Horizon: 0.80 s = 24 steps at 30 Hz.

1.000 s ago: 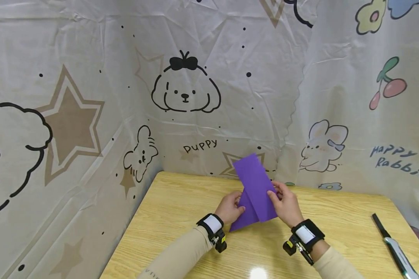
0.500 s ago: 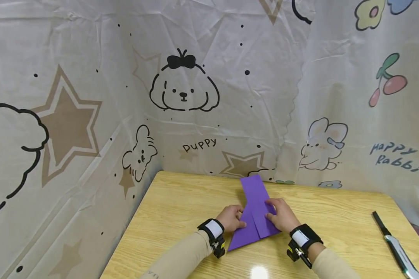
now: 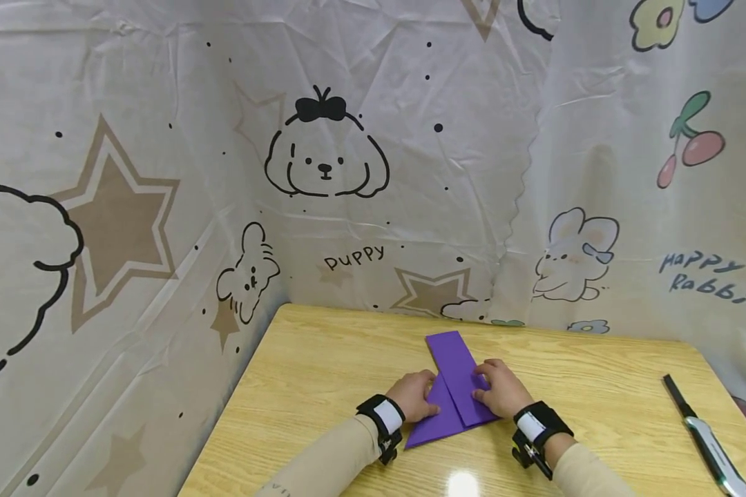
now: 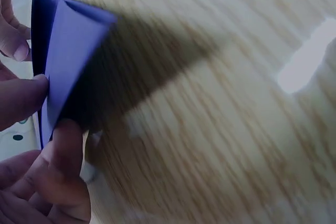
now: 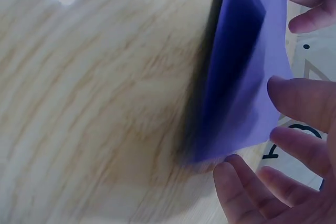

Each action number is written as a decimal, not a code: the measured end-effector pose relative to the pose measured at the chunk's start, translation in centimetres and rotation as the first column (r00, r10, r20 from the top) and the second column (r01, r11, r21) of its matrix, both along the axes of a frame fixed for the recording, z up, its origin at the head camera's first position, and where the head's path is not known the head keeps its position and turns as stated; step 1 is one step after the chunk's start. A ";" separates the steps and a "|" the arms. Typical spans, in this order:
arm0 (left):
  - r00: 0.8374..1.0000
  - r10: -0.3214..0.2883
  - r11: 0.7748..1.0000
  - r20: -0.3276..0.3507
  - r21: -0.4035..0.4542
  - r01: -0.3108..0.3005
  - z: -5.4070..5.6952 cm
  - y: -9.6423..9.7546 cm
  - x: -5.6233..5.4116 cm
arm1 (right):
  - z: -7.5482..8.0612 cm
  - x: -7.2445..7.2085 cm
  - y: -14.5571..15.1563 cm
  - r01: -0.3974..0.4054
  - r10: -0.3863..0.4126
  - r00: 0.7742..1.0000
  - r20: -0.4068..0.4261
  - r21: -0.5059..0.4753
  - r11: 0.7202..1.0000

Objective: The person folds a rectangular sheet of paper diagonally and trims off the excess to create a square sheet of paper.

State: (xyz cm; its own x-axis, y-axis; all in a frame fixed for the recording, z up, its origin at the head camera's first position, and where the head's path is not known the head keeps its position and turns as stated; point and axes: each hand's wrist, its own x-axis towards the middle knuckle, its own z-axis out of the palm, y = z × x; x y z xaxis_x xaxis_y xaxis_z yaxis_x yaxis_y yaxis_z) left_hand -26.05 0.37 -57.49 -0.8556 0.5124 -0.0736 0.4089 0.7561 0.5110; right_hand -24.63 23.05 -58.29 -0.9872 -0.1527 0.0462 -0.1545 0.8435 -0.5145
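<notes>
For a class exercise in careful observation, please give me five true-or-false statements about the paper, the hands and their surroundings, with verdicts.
1. The folded paper is purple. True.
2. The left hand and the right hand both touch the folded paper. True.
3. A knife-like tool lies on the table, on the right in the head view. True.
4. The table has a plain black top. False: it is light, with a wood-grain pattern.
5. The word under the dog drawing is "kitten". False: it reads "puppy".
</notes>
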 end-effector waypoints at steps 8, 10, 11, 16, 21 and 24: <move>0.961 -0.096 0.959 -0.260 -0.282 0.019 -0.4 1.0 0.9 | -0.5 0.5 0.8 -0.056 0.057 0.998 -0.039 0.020 0.998; 0.924 -0.177 0.939 -0.339 -0.340 0.054 -0.6 1.4 1.1 | -0.5 0.7 0.8 -0.061 0.063 0.997 -0.050 0.032 0.998; 0.905 -0.223 0.928 -0.364 -0.364 0.082 -0.6 1.7 1.2 | -0.6 0.7 0.9 -0.059 0.061 0.997 -0.055 0.042 0.997; 0.866 -0.385 0.873 -0.320 -0.430 0.229 -1.0 2.2 1.7 | -0.6 1.1 0.5 -0.047 0.053 0.997 -0.058 0.093 0.995; 0.887 -0.377 0.857 -0.267 -0.464 0.224 -1.3 1.8 1.9 | -0.3 1.2 0.7 -0.083 0.085 0.996 -0.020 0.073 0.994; 0.886 -0.374 0.859 -0.275 -0.462 0.219 -1.3 1.8 1.8 | 0.0 1.4 2.1 -0.065 0.066 0.998 -0.010 0.042 0.997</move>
